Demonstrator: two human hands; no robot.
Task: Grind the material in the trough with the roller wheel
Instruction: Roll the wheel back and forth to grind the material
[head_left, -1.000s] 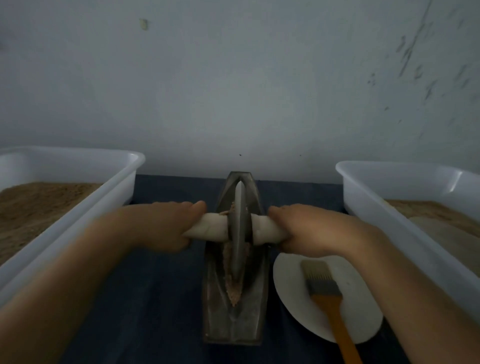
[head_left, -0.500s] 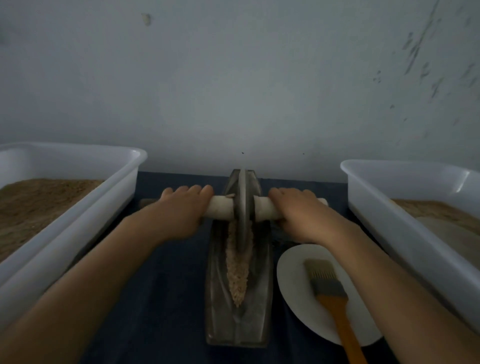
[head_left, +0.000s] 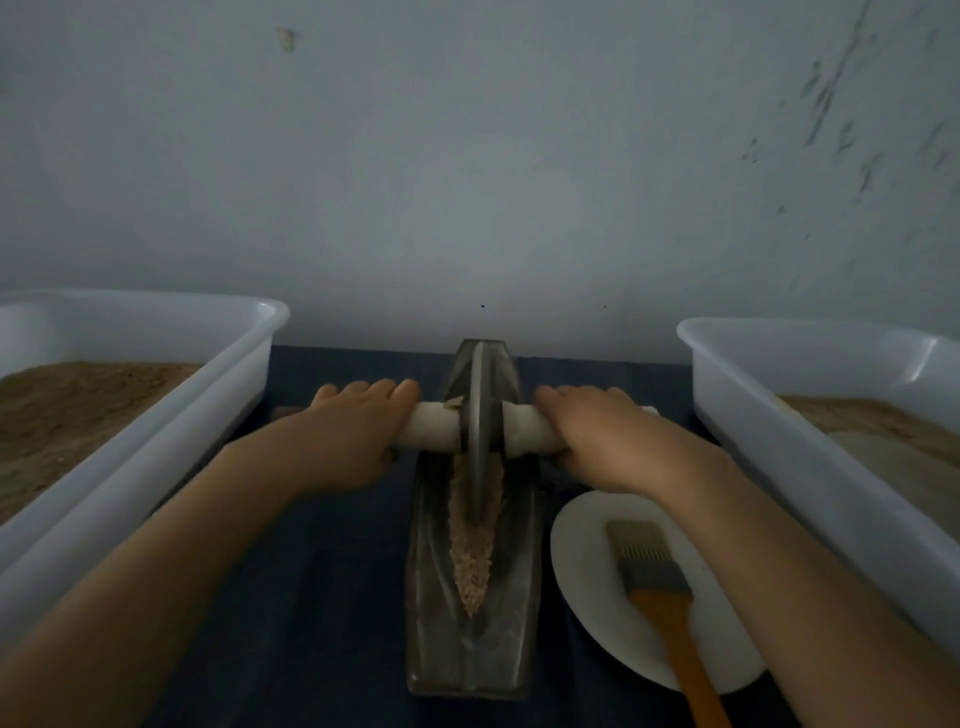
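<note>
Material: coarse tan ground material (head_left: 475, 540) lies in a strip along the groove of the long dark metal boat-shaped trough (head_left: 470, 639), mostly on the near side of the wheel.
Wheel: dark metal roller wheel (head_left: 480, 415) stands on edge at the trough's far half, pale wooden axle handle (head_left: 431, 428) sticking out left and right.
Grip: left hand (head_left: 348, 441) and right hand (head_left: 597, 441) each wrap tight around their handle end, equally close to the wheel.
Key relation: trough runs near-to-far, handle crosses it, so I'd guess the next roll comes back toward the near end.
Around: round white plate (head_left: 582, 561) with an orange-handled brush (head_left: 660, 587) near right; white plastic tubs of brown powder left (head_left: 156, 415) and right (head_left: 779, 415).

Both hands (head_left: 597, 441) grip roller wheel (head_left: 480, 415) axle, wheel in trough (head_left: 470, 649), far end.
</note>
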